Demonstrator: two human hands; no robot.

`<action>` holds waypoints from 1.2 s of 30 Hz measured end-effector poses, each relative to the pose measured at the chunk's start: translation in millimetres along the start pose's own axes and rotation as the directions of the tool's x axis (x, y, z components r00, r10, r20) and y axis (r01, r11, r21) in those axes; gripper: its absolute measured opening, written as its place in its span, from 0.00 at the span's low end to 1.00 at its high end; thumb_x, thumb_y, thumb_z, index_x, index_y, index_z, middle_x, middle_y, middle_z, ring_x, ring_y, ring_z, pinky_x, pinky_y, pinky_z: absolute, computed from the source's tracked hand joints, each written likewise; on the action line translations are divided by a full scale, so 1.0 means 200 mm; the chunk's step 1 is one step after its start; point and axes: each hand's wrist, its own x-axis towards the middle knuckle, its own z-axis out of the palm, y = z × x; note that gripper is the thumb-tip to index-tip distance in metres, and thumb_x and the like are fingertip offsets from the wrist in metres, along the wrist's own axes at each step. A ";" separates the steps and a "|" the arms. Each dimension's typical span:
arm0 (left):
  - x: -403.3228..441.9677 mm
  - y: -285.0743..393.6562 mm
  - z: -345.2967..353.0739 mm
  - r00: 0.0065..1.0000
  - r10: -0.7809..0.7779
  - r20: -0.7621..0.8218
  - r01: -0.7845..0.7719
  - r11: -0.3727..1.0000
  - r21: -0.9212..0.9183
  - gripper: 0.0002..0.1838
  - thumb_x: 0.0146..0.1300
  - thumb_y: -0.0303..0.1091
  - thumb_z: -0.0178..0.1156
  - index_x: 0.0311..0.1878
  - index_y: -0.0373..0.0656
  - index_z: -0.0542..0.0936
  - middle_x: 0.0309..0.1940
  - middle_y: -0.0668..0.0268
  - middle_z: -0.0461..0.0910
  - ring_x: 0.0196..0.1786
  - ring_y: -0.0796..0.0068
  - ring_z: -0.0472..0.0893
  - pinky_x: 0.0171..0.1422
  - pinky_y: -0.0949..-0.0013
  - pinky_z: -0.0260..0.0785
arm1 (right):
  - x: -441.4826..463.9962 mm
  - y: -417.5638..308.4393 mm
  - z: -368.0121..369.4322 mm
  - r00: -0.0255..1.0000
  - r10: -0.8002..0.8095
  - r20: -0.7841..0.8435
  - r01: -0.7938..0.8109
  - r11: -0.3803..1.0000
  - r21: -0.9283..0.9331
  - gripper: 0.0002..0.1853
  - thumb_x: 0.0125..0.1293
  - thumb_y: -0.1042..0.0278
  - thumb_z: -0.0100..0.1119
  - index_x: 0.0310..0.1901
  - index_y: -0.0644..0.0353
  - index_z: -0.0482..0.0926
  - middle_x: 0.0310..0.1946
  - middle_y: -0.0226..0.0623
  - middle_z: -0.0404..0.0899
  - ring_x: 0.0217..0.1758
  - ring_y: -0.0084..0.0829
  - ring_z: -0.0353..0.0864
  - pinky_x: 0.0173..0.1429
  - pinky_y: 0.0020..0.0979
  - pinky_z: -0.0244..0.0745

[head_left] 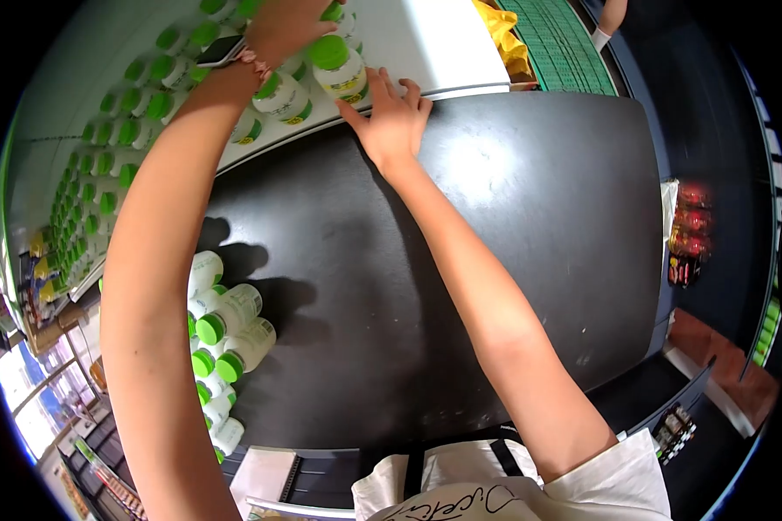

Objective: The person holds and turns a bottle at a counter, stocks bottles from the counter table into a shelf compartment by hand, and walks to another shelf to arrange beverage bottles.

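Observation:
My left hand [288, 33], a watch on its wrist, reaches among white bottles with green caps at the top of the view. Its fingers are mostly cut off by the frame edge, beside a bottle's green cap [332, 12], so its grip does not show. My right hand [393, 120] lies at the shelf's front edge with fingers spread. Its thumb and forefinger are close to the base of a standing white bottle [346, 76]; whether they touch it is unclear. Another white bottle [284, 100] stands just left, below my left wrist.
Rows of similar bottles [104, 165] stretch away to the left. On the black tabletop [347, 286], several bottles [239, 313] lie piled beside my left forearm. Yellow packaging [502, 39] and a green slatted surface [556, 43] are at the upper right. Another person's arm [613, 17] shows there.

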 end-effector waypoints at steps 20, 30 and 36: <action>-1.71 2.09 -0.79 0.586 -0.493 0.643 0.808 0.421 -0.413 0.18 0.61 0.38 0.62 0.53 0.45 0.79 0.43 0.59 0.82 0.44 0.57 0.81 0.47 0.61 0.76 | -0.02 -0.01 -0.04 0.999 -0.044 0.006 0.044 0.999 -0.017 0.35 0.57 0.45 0.64 0.59 0.62 0.71 0.62 0.47 0.71 0.63 0.47 0.68 0.62 0.49 0.60; -1.83 2.44 -0.95 0.697 -0.480 0.533 0.693 0.643 -0.328 0.28 0.59 0.52 0.61 0.59 0.47 0.75 0.44 0.60 0.80 0.46 0.58 0.81 0.50 0.57 0.72 | -0.91 0.10 -0.97 0.914 0.053 0.403 -0.246 0.862 0.443 0.29 0.67 0.63 0.57 0.64 0.72 0.63 0.59 0.53 0.72 0.64 0.48 0.69 0.68 0.40 0.61; -1.91 2.31 -1.24 0.640 -0.649 0.412 0.738 0.668 -0.094 0.30 0.59 0.53 0.61 0.60 0.44 0.73 0.47 0.58 0.80 0.49 0.56 0.79 0.52 0.57 0.71 | -1.71 0.42 -1.66 0.878 -0.106 0.466 0.001 0.975 0.221 0.17 0.56 0.71 0.59 0.48 0.63 0.76 0.49 0.53 0.76 0.53 0.53 0.75 0.58 0.45 0.70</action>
